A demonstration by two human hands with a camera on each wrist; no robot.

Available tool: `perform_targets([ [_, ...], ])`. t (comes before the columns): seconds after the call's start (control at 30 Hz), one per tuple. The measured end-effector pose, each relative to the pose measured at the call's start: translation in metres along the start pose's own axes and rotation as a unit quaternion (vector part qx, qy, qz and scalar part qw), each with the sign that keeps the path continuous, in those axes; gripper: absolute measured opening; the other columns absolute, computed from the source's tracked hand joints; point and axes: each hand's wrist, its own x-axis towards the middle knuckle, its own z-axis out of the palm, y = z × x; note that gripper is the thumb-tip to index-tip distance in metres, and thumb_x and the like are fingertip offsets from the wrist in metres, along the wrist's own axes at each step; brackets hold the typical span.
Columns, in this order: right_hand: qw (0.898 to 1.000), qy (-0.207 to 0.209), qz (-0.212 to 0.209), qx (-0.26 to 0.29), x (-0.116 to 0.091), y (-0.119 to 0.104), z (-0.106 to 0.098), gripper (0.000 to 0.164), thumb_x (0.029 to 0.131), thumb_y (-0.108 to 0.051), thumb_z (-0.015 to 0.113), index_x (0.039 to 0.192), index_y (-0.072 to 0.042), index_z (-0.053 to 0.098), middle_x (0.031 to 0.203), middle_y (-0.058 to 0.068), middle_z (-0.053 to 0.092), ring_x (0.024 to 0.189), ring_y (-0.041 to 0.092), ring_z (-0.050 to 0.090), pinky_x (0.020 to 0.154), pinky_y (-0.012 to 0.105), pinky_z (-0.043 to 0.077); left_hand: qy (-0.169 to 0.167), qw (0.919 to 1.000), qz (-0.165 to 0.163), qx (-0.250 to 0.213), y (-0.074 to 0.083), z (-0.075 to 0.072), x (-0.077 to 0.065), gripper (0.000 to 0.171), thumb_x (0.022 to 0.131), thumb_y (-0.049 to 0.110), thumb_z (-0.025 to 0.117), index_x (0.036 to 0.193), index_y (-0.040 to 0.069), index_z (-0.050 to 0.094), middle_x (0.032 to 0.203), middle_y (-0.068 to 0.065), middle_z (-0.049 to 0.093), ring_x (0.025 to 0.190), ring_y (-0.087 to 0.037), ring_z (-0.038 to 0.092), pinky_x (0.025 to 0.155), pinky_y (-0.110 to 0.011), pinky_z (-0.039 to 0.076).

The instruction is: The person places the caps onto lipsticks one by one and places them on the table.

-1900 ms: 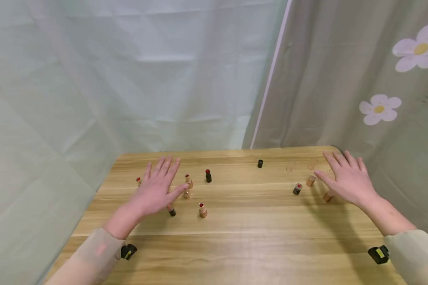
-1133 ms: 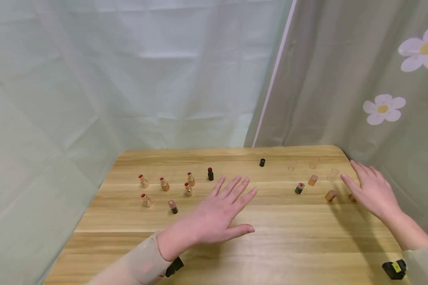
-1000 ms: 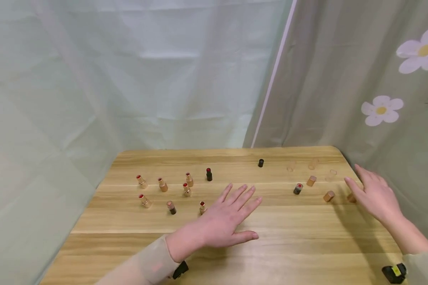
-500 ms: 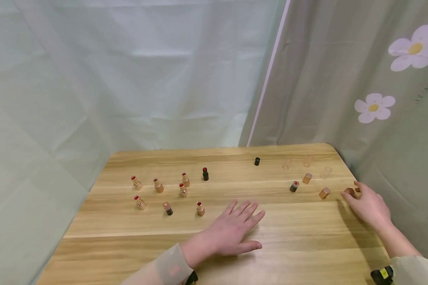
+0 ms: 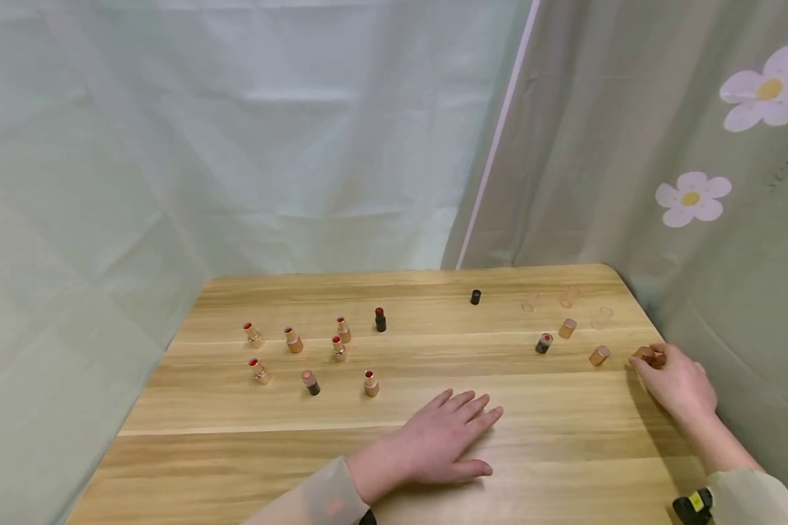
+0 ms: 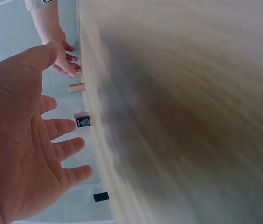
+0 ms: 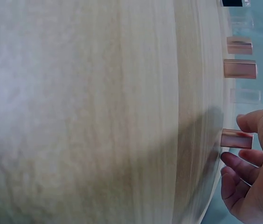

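My right hand (image 5: 679,379) is at the table's right edge, thumb and fingers curled round an upright rose-gold lipstick cap (image 7: 236,138). The cap's base is at the tabletop. Two more rose-gold caps (image 5: 568,328) stand to the left of that hand. My left hand (image 5: 443,441) is spread low over the middle of the table, palm down and holding nothing; its shadow falls on the wood in the left wrist view. Nearest to it stands an uncapped rose-gold lipstick (image 5: 371,383). A lipstick with a black base (image 5: 311,383) is farther left.
Several uncapped gold lipsticks (image 5: 293,340) stand at the left of the wooden table (image 5: 236,459). A black lipstick (image 5: 380,319) and a black cap (image 5: 476,297) are farther back. Faint clear caps (image 5: 602,316) and a black, red-topped piece (image 5: 543,343) stand at the right. Curtains (image 5: 335,146) rise behind.
My left hand has come from over the lipsticks at the left to the front middle, still spread. My right hand has moved right, lowered, and curled its fingers round the cap at the edge.
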Motion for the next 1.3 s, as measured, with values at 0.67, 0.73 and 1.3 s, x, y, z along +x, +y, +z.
perform_targets([
  [0.67,0.998,0.045,-0.003,-0.035,-0.005,0.008,0.006,0.034,0.098,-0.04,0.063,0.109,-0.007,0.068,0.106,0.02,0.07,0.097,0.054,0.055,0.072,0.062,0.035,-0.016,0.9999,0.003,0.0,0.012,0.001,0.007,0.081,0.1,0.072,0.033,0.166,0.028,0.015,0.167,0.0,0.026,0.15,-0.017,0.029,0.12,-0.052,0.026],
  [0.73,0.999,0.042,-0.004,-0.033,-0.005,0.007,0.006,0.032,0.098,-0.039,0.063,0.108,-0.008,0.068,0.107,0.02,0.07,0.096,0.054,0.055,0.072,0.061,0.035,-0.013,0.9999,0.004,0.003,0.013,0.0,0.007,0.081,0.1,0.072,0.033,0.165,0.027,0.016,0.167,0.0,0.026,0.15,-0.017,0.03,0.12,-0.052,0.026],
  [1.3,0.999,0.04,-0.031,-0.01,-0.006,-0.004,-0.002,0.042,0.101,-0.043,0.061,0.113,-0.003,0.068,0.116,0.023,0.07,0.1,0.053,0.06,0.073,0.059,0.037,-0.008,0.9999,-0.006,0.008,0.01,-0.007,0.005,0.082,0.099,0.073,0.03,0.166,0.029,0.011,0.168,0.001,0.024,0.15,-0.017,0.029,0.121,-0.051,0.024],
])
